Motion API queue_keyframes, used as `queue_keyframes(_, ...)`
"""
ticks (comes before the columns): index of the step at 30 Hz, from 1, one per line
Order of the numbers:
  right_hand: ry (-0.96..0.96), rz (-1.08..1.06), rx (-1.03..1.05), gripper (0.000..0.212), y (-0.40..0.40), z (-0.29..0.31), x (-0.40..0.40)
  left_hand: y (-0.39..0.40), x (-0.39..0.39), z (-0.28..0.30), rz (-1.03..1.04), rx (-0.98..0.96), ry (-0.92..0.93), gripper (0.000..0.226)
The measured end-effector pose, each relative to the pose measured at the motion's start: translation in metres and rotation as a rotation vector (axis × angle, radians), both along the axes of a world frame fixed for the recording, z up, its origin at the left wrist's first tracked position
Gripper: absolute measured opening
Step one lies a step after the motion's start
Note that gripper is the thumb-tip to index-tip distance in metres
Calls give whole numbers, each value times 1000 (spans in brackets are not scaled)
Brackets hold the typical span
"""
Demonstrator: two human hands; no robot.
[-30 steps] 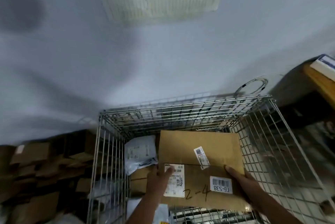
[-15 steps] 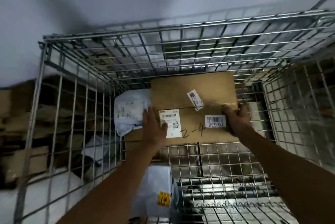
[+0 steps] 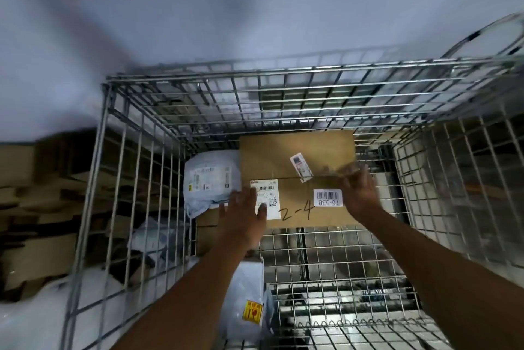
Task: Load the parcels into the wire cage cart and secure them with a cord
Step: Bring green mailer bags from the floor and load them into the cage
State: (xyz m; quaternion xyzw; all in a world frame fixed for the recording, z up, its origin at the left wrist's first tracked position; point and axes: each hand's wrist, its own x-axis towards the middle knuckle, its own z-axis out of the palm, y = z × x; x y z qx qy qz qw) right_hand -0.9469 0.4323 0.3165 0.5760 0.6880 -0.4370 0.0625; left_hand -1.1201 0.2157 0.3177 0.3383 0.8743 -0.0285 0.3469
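Observation:
A flat brown cardboard box marked "2-4" with white labels lies on the floor of the wire cage cart, against its far wall. My left hand hovers over the box's near left corner with fingers spread. My right hand, blurred, is spread above the box's near right edge and holds nothing. A white poly mailer lies left of the box, over a smaller brown box. Another white mailer with a yellow sticker lies nearer me. No cord is in view.
The cage's wire walls rise on the left, far and right sides. Outside the left wall lie piled cardboard boxes and white bags. A pale wall stands behind the cart. Bare mesh floor shows at the near right.
The box was lowered onto the cage floor while both hands gripped its near edge. Both hands have now come off it and opened, lifting slightly.

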Motion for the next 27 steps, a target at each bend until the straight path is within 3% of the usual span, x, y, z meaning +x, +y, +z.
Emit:
queue_keyframes(4, -69, 218, 126, 77, -9, 71, -22, -3, -32, 69, 40, 22, 59, 63)
queue_keyframes(7, -27, 304, 191, 76, -10, 152, -53, -8, -82, 151, 1, 137, 214, 63)
queue_keyframes(13, 1, 474, 487, 95, -18, 373, -137, -56, -198, 359, 58, 259, 385, 65)
queue_keyframes(18, 116, 477, 683, 79, -74, 553, -197, -145, -271, 526, 180, 414, 537, 65)
queue_keyframes(22, 200, 546, 693, 80, -139, 638, -245, -240, -310, 610, 304, 449, 567, 63)
queue_keyframes(27, 342, 784, 607, 74, -244, 669, -325, -400, -321, 657, 557, 499, 568, 60)
